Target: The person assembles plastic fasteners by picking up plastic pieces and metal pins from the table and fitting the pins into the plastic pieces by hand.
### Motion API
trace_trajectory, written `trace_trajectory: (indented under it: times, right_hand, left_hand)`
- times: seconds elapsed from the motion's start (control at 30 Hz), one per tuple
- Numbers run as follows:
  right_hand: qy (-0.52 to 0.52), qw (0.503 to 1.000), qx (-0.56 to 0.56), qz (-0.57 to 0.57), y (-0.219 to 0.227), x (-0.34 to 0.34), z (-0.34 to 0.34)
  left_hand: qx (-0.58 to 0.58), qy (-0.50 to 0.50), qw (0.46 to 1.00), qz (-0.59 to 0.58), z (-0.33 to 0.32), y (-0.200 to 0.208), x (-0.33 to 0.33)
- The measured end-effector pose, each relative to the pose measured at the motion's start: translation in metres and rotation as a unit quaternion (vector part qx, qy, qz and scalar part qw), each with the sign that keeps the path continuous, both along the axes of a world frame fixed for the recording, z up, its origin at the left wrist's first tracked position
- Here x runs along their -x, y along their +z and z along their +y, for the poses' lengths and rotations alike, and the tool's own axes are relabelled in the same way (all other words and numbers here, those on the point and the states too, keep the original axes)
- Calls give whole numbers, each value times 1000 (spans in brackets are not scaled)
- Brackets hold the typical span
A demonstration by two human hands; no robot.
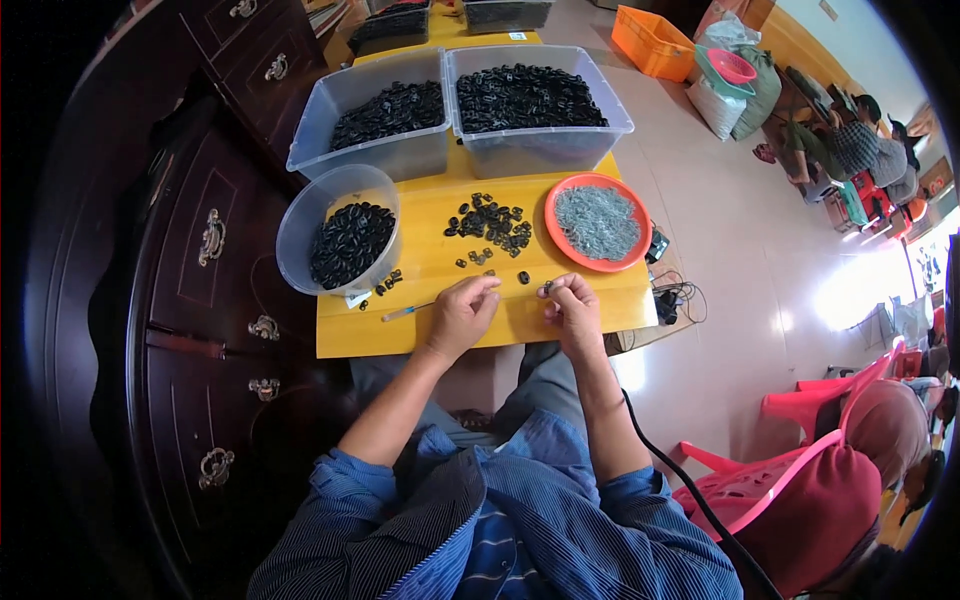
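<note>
My right hand pinches a small black plastic piece between thumb and fingertips, above the near part of the yellow table. My left hand is closed a little to the left, fingertips together; anything in them is too small to make out. Beside its wrist side is a thin tool with a pale blue handle, its other end running up to the hand. One black oval piece lies between the hands. Farther back is a loose pile of small black pieces. An orange-red plate holds many small silvery metal parts.
A round clear tub of black pieces stands at the table's left. Two clear bins of black parts stand behind. Dark drawers border the left. Cables lie right of the table. Pink chairs and seated people are farther right.
</note>
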State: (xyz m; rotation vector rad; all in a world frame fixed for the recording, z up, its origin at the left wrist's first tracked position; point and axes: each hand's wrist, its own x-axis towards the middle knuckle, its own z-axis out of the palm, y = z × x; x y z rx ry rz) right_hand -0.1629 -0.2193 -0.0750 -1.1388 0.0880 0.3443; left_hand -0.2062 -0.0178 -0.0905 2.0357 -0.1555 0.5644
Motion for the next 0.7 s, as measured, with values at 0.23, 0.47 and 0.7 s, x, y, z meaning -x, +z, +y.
trace_trajectory:
  times: [0.23, 0.47, 0.7]
  right_hand:
    - [-21, 998, -36, -47, -10, 2, -9]
    - [17, 998, -50, -20, -13, 1, -13]
    - [9, 998, -67, -17, -13, -2, -12]
  left_hand:
    - [-109, -31, 992, 61, -24, 23, -27]
    - [-226, -34, 971, 71, -28, 16, -44]
    - [-216, -32, 972, 82, -32, 17, -45]
